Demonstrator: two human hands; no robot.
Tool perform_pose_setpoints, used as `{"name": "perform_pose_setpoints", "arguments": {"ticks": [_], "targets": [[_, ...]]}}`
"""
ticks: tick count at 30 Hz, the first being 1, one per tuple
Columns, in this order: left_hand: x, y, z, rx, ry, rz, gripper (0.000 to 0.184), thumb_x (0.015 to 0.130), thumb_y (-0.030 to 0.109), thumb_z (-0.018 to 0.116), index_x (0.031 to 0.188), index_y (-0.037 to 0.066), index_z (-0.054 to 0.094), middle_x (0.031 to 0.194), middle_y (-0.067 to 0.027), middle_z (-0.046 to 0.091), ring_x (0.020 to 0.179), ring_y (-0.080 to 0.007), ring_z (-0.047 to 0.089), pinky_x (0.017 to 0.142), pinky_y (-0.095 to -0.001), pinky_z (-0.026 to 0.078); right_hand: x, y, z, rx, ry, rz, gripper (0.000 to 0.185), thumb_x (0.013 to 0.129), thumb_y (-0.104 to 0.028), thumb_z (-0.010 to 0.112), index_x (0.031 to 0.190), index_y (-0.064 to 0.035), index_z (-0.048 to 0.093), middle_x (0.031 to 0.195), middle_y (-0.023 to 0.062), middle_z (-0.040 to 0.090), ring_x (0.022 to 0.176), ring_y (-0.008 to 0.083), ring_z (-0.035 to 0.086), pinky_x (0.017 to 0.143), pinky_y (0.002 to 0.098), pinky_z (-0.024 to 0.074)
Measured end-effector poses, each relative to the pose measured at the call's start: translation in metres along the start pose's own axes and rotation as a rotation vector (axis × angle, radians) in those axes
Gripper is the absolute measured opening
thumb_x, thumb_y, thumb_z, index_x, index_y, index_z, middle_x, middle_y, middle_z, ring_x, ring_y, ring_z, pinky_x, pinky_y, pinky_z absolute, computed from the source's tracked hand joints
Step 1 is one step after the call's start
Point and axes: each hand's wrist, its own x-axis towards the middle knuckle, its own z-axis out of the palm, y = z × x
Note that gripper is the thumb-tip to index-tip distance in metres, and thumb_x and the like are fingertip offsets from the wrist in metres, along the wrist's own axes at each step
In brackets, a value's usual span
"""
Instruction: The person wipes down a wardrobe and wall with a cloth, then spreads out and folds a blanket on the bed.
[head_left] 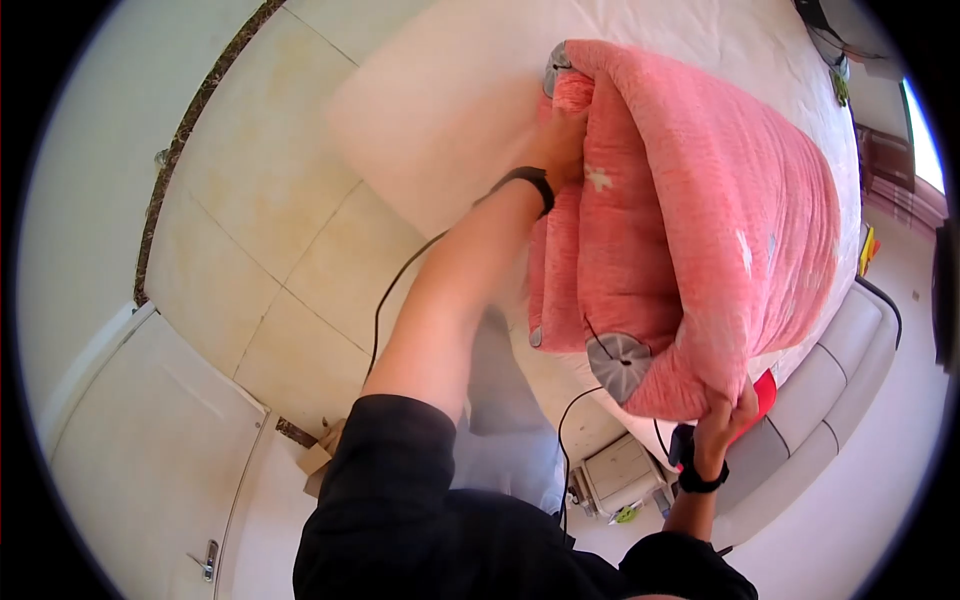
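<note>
A thick pink quilt (740, 200) lies folded over in layers on the bed, with a grey pleated patch (620, 365) at its near corner and white star-like marks. My left hand (562, 148) reaches to the quilt's left side, against the inner folds. Its fingers are blurred and partly hidden by the fabric, so their grip does not show. At the near right corner, my right hand (722, 428) is closed on the quilt's edge. Both wrists wear black bands. A flat red item (765, 400) shows just behind my right hand; its kind is unclear.
The bed's pale sheet (430, 130) spreads under and beyond the quilt. A grey padded sofa or headboard (820, 390) stands at right, near a small cabinet (620, 475). Black cords (565, 440) hang close to my body. Tiled floor (270, 220) and a white door (160, 450) lie left.
</note>
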Motion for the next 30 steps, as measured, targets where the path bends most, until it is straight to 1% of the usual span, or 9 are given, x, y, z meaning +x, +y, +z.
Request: {"name": "perform_pose_setpoints", "arguments": {"ticks": [5, 9, 11, 14, 16, 20, 23, 26, 30], "targets": [[0.011, 0.087, -0.028, -0.072, 0.103, -0.586, 0.050, 0.091, 0.037, 0.048, 0.131, 0.008, 0.048, 0.131, -0.0174, 0.053, 0.120, -0.0306, 0.048, 0.095, -0.0397, 0.042, 0.000, -0.004, -0.010, -0.091, 0.004, -0.057, 0.023, 0.063, -0.010, 0.062, 0.080, 0.0058, 0.060, 0.066, 0.0120, 0.058, 0.060, 0.0212, 0.054, 0.060, 0.0311, 0.0418], [0.047, -0.008, -0.002, -0.162, 0.173, -0.200, 0.035, 0.090, 0.024, 0.056, 0.120, 0.006, 0.057, 0.111, -0.0048, 0.065, 0.092, -0.0184, 0.063, 0.077, -0.0334, 0.050, 0.000, 0.010, 0.002, -0.220, -0.132, -0.158, 0.011, 0.061, -0.007, 0.060, 0.069, -0.0010, 0.056, 0.058, 0.0132, 0.050, 0.051, 0.0291, 0.048, 0.050, 0.0344, 0.0370], [0.053, -0.035, -0.019, -0.120, 0.010, -0.036, 0.036, 0.095, 0.027, 0.046, 0.117, 0.002, 0.060, 0.116, -0.0180, 0.064, 0.108, -0.0328, 0.060, 0.088, -0.0403, 0.049, -0.002, 0.013, 0.038, -0.057, -0.299, -0.078, 0.008, 0.064, -0.002, 0.057, 0.066, -0.0018, 0.049, 0.055, 0.0143, 0.047, 0.046, 0.0308, 0.045, 0.045, 0.0379, 0.0332], [0.018, -0.055, -0.041, -0.423, 0.368, -0.400, 0.029, 0.094, 0.023, 0.049, 0.108, 0.001, 0.063, 0.104, -0.0111, 0.068, 0.094, -0.0235, 0.065, 0.075, -0.0352, 0.054, -0.024, 0.051, 0.101, -0.153, -0.373, -0.033, 0.021, 0.067, -0.005, 0.062, 0.078, -0.0016, 0.045, 0.069, 0.0212, 0.049, 0.063, 0.0413, 0.049, 0.054, 0.0450, 0.0382], [-0.016, -0.071, -0.048, -0.677, 0.088, -0.528, 0.033, 0.091, 0.021, 0.056, 0.117, 0.001, 0.058, 0.103, -0.0139, 0.067, 0.080, -0.0135, 0.063, 0.064, -0.0280, 0.051, -0.027, 0.058, 0.127, -0.170, -0.308, -0.034, 0.018, 0.069, -0.004, 0.061, 0.083, -0.0007, 0.050, 0.073, 0.0216, 0.052, 0.066, 0.0403, 0.052, 0.058, 0.0439, 0.0415], [-0.087, -0.046, -0.015, -0.504, -0.244, -0.309, 0.040, 0.088, 0.020, 0.059, 0.121, -0.002, 0.054, 0.103, -0.0150, 0.067, 0.078, -0.0272, 0.066, 0.068, -0.0386, 0.052, -0.040, 0.055, 0.132, -0.026, -0.124, 0.092, 0.026, 0.071, -0.005, 0.057, 0.095, 0.0011, 0.058, 0.075, 0.0195, 0.057, 0.065, 0.0360, 0.055, 0.059, 0.0383, 0.0445], [-0.107, -0.027, 0.022, -0.459, 0.204, -0.139, 0.036, 0.087, 0.020, 0.060, 0.115, -0.002, 0.057, 0.096, -0.0191, 0.068, 0.082, -0.0393, 0.064, 0.072, -0.0443, 0.049, -0.046, 0.041, 0.103, -0.140, -0.099, 0.155, 0.015, 0.072, -0.003, 0.052, 0.085, 0.0023, 0.058, 0.064, 0.0177, 0.053, 0.056, 0.0280, 0.051, 0.054, 0.0362, 0.0406], [-0.088, -0.020, -0.003, -0.278, -0.175, -0.472, 0.031, 0.087, 0.019, 0.061, 0.109, -0.002, 0.059, 0.095, -0.0240, 0.066, 0.088, -0.0431, 0.062, 0.074, -0.0446, 0.048, -0.037, 0.002, 0.094, -0.108, 0.102, 0.089, 0.009, 0.071, -0.001, 0.050, 0.077, 0.0029, 0.056, 0.057, 0.0165, 0.047, 0.048, 0.0229, 0.043, 0.049, 0.0339, 0.0361], [-0.081, -0.038, 0.005, -0.313, -0.153, -0.468, 0.031, 0.085, 0.018, 0.064, 0.107, -0.003, 0.058, 0.096, -0.0258, 0.065, 0.091, -0.0421, 0.061, 0.075, -0.0434, 0.048, -0.072, 0.073, 0.133, -0.357, 0.143, 0.032, 0.014, 0.071, -0.005, 0.053, 0.082, 0.0036, 0.052, 0.061, 0.0169, 0.046, 0.054, 0.0256, 0.045, 0.053, 0.0380, 0.0378]]}}
